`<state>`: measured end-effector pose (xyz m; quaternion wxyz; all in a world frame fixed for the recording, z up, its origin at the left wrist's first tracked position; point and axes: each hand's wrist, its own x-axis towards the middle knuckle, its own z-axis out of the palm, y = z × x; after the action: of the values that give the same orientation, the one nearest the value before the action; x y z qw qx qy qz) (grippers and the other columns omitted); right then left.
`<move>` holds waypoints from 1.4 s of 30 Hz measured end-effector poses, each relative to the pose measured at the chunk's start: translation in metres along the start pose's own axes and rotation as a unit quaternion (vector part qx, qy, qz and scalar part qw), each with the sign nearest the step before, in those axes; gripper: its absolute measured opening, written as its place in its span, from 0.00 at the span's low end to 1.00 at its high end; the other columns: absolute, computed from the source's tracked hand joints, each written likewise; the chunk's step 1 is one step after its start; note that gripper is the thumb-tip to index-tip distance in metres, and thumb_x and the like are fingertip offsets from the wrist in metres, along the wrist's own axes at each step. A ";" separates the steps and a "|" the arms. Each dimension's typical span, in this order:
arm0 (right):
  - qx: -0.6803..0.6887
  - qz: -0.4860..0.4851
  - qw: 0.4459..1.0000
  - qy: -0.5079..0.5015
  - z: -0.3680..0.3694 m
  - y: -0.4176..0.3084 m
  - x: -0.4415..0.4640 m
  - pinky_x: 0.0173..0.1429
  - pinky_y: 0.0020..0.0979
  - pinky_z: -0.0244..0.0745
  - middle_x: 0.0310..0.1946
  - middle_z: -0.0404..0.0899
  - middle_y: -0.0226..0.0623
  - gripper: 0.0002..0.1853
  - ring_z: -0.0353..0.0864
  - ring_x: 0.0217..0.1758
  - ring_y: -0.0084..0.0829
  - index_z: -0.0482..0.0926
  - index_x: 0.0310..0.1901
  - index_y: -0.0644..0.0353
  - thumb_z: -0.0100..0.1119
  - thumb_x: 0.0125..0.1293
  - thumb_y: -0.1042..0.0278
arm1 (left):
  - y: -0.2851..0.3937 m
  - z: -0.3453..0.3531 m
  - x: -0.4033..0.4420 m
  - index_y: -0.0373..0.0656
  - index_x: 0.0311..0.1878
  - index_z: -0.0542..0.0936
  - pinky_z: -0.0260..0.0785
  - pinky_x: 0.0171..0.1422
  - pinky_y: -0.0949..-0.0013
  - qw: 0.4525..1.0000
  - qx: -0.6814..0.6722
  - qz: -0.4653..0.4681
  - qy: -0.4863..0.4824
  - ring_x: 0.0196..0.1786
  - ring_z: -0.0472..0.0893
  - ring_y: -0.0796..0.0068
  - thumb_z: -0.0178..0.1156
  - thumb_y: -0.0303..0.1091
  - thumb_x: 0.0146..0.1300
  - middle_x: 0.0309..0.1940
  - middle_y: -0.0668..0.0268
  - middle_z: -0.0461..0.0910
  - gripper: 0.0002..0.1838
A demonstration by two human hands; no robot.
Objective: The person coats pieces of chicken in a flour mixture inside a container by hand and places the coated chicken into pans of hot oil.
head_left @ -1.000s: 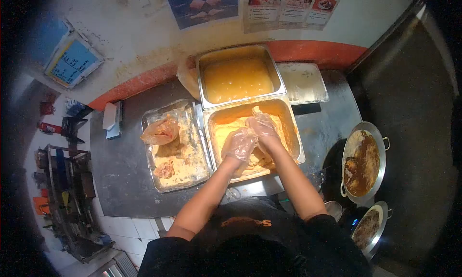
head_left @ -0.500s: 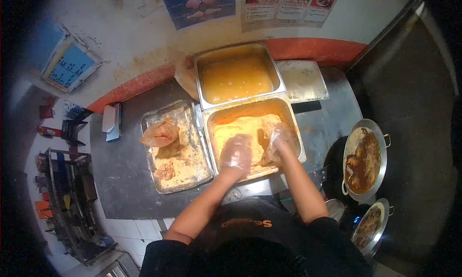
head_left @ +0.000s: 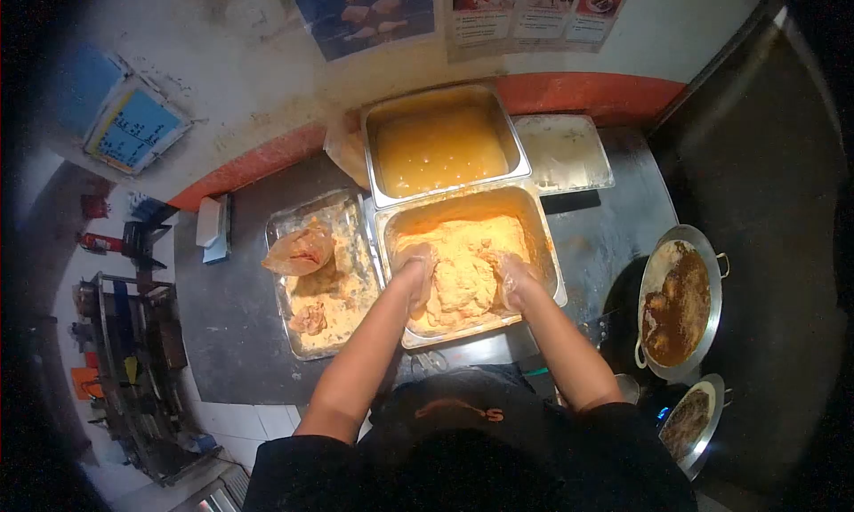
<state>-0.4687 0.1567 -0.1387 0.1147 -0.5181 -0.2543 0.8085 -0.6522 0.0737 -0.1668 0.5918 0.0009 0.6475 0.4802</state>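
Observation:
Both hands wear clear plastic gloves and reach into a metal pan (head_left: 554, 261) of orange-yellow flour. My left hand (head_left: 416, 276) is at the left side of the pan, pressed into the flour, its fingertips buried. On the right side, my right hand (head_left: 514, 281) touches the flour too, its fingers partly sunk in it. Between the hands the flour (head_left: 464, 281) is heaped in a lumpy mound. Behind stands a second metal pan of yellow-orange liquid (head_left: 440, 147). To the left, a floury tray (head_left: 345, 334) holds an open bag of raw meat (head_left: 301, 250) and a loose piece (head_left: 309, 319).
Two round pans of frying oil, a larger one (head_left: 676, 309) and a smaller one (head_left: 689, 426), stand at the right. A flat metal container (head_left: 562, 153) is at the back right. White boxes (head_left: 212, 223) lie at the counter's left, with a rack (head_left: 116, 361) beyond.
My hands were together over the pan, then moved apart to its two sides and down into the flour. The flour between them is now heaped higher.

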 end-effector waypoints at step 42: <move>-0.787 -0.004 0.617 -0.019 0.006 -0.070 -0.037 0.57 0.41 0.70 0.47 0.80 0.50 0.20 0.78 0.53 0.45 0.81 0.46 0.58 0.46 0.63 0.54 | -0.031 -0.008 -0.045 0.40 0.50 0.73 0.73 0.50 0.57 0.994 -0.089 -0.028 0.061 0.44 0.76 0.63 0.53 0.35 0.62 0.44 0.58 0.75 0.15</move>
<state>-0.4634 0.1976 -0.0703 -0.3380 -0.3934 -0.7975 0.3081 -0.6267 0.0265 -0.1528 0.5620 -0.0994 0.6373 0.5178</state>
